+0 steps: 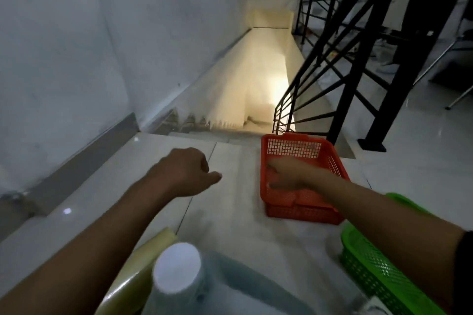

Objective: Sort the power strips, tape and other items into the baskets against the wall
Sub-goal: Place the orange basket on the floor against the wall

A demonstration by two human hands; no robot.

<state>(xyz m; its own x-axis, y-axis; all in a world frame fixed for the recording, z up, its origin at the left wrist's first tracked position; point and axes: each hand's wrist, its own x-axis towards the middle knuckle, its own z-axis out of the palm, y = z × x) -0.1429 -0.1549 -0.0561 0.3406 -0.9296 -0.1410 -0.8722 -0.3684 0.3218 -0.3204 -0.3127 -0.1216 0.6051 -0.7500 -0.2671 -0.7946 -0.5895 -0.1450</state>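
On floor tiles: red mesh basket [330, 161], right hand [286, 174] inside.

Red mesh basket [330, 161]; green mesh basket [376, 271]; black railing [332, 59]; white cap [176, 267].

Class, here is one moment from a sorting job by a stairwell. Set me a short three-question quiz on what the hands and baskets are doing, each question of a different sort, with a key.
1. True or false: the right hand is reaching into the red basket.
2. Multiple choice: the green basket lies (A) on the stairs, (B) nearer the camera than the red basket, under the right forearm, (C) in the left hand.
3. Fill in: the left hand hangs over the bare ______ and holds nothing.

Key: 1 true; 2 B; 3 floor.
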